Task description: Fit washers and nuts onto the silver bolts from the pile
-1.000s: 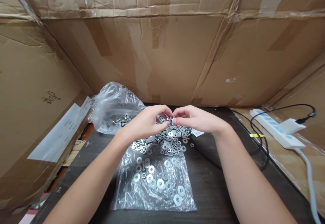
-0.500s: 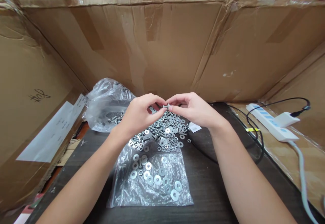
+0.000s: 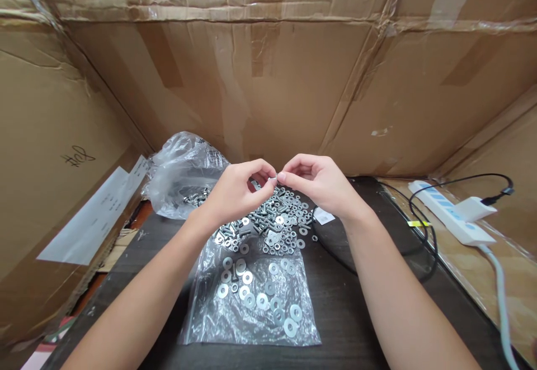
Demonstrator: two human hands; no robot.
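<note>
Fingertips of my left hand (image 3: 241, 190) and my right hand (image 3: 322, 184) meet above the hardware pile. Both are closed in a pinch around a small silver bolt (image 3: 274, 178), mostly hidden by the fingers. Whether a nut or washer sits on it cannot be made out. Below my hands lies a heap of loose bolts, nuts and washers (image 3: 280, 220). Nearer me, a flat clear zip bag (image 3: 247, 325) has several large washers (image 3: 262, 301) and a bolt (image 3: 234, 272) on or in it.
A crumpled clear plastic bag (image 3: 178, 163) with more bolts stands at the back left. To the right are a black cable (image 3: 335, 261), a white label (image 3: 324, 216) and a white power strip (image 3: 448, 213). Cardboard walls (image 3: 293, 90) enclose the dark table (image 3: 344, 314).
The view has shifted slightly, so the scene sits a little lower and to the right. My fingers now cover more of the bolt, and my right fingertips have closed in on its end.
</note>
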